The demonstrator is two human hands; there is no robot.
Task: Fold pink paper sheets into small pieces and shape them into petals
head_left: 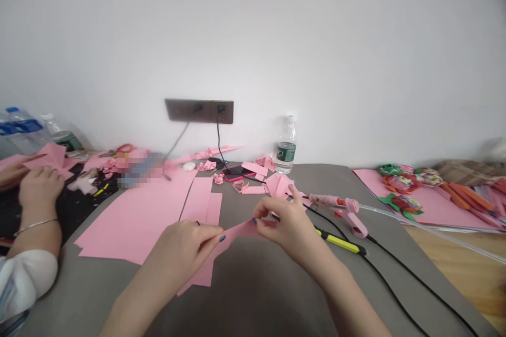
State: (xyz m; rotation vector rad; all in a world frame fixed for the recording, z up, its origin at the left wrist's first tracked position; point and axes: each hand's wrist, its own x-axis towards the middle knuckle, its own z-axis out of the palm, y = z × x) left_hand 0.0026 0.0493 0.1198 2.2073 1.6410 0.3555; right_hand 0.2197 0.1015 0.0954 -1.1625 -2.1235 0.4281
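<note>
Between my two hands a strip of pink paper (241, 229) is held up above the grey table. My left hand (187, 247) pinches its left end between thumb and fingers. At the other end, my right hand (284, 221) grips the strip with thumb and forefinger. Pink paper pieces (203, 202) lie under and behind my left hand. A pink glue gun (343, 208) rests to the right of my right hand, and a yellow utility knife (342, 242) lies beside that forearm, partly hidden by it.
Large pink sheets (130, 216) spread at left, near a co-worker's hands (41, 187) holding pink paper. A water bottle (286, 147) stands by the wall near a phone (239, 173). Black cables (419, 279) cross the table's right side. Paper flowers (403, 184) lie far right.
</note>
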